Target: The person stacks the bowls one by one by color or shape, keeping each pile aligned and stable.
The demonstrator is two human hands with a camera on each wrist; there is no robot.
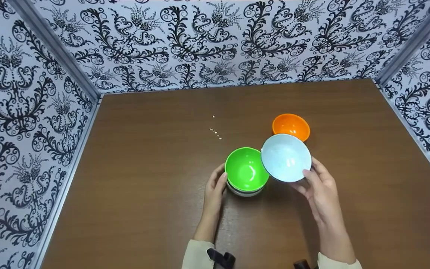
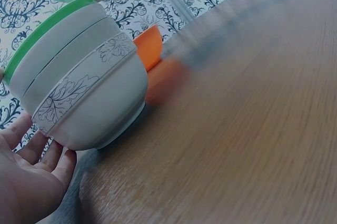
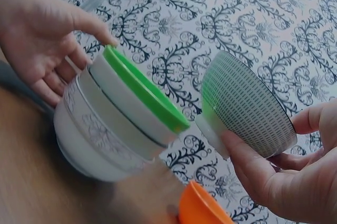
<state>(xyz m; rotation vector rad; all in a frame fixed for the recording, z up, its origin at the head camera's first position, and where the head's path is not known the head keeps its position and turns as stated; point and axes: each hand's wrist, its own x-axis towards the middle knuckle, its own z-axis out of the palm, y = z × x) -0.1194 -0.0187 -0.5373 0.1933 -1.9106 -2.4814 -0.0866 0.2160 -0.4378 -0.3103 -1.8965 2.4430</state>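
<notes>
My right hand [image 1: 323, 190] holds a small footed bowl [image 1: 285, 157] by its side, thumb at the rim. Its inside looks pale blue-white, and dark dashes cover the outside [image 3: 245, 105]. The bowl is raised and tilted beside a stack of nested bowls. A bowl with a bright green inside [image 1: 245, 170] tops that stack; at the bottom is a white bowl with a floral band [image 2: 105, 103]. My left hand [image 1: 214, 190] steadies the stack from the left, its thumb on the green rim and fingers against the side.
An orange bowl [image 1: 291, 125] stands on the brown wooden table [image 1: 144, 168], behind the raised bowl. Small pale specks [image 1: 215, 133] lie farther back on the tabletop. Patterned walls [image 1: 207, 45] enclose the table at the back and both sides.
</notes>
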